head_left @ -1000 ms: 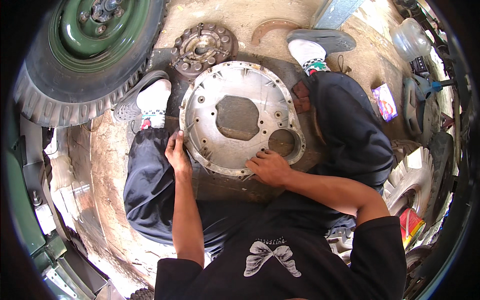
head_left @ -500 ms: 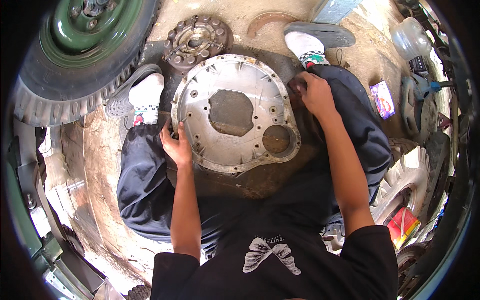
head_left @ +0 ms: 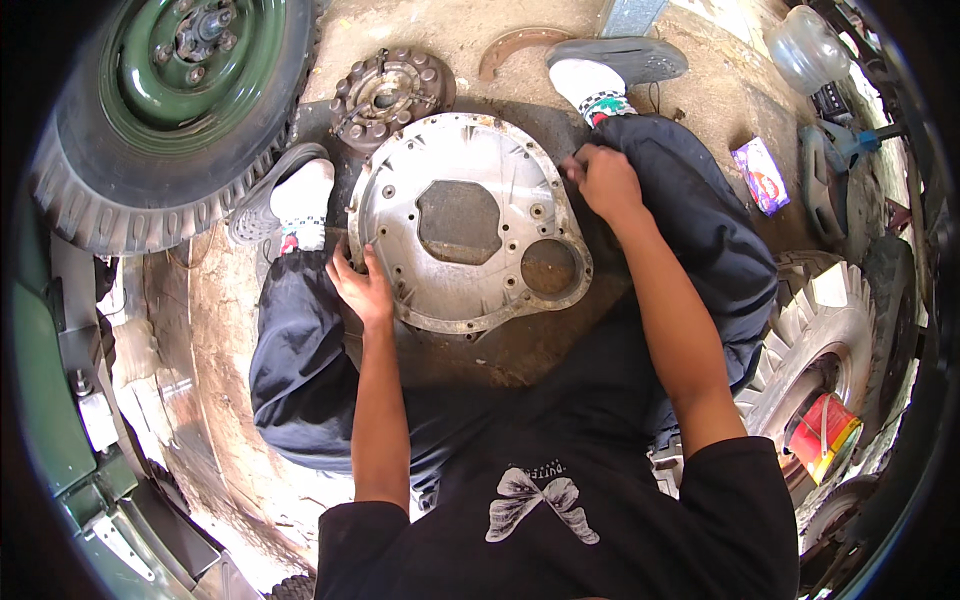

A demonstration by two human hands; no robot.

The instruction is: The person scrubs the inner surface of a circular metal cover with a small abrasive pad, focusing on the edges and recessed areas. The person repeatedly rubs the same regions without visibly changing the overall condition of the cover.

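Grip, left side: my left hand (head_left: 362, 288) lies on the lower left rim of the aluminium housing plate (head_left: 470, 225), fingers spread and curled over the edge, palm against the flange. I hold the rim loosely, not in a full fist.

Grip, right side: my right hand (head_left: 603, 182) sits at the plate's upper right edge, fingers bunched tight. Something small may be pinched there; I cannot tell what, nor whether the hand has hold of the rim itself.

Plate: round-shouldered casting, dull grey, lying flat between my two hands and between my knees. One dark angular opening near its middle, one round rusty hole (head_left: 548, 266) at the lower right, small bolt holes around the flange. It rests on a dark, oily patch of ground.

Legs: dark trousers, white socks, grey shoes; left foot (head_left: 285, 200) just beside the plate's left edge, right foot (head_left: 610, 70) above its upper right.

Beyond the plate: rusty clutch pressure plate (head_left: 388, 95) touching or just off its top edge. Green steel wheel with tyre (head_left: 165, 100) at upper left. Curved rusty strip (head_left: 522, 42) near the top.

Far right: clear plastic jug (head_left: 805, 48), small printed packet (head_left: 760, 175), lugged tyre (head_left: 835, 310), red tin (head_left: 822, 437) inside it.
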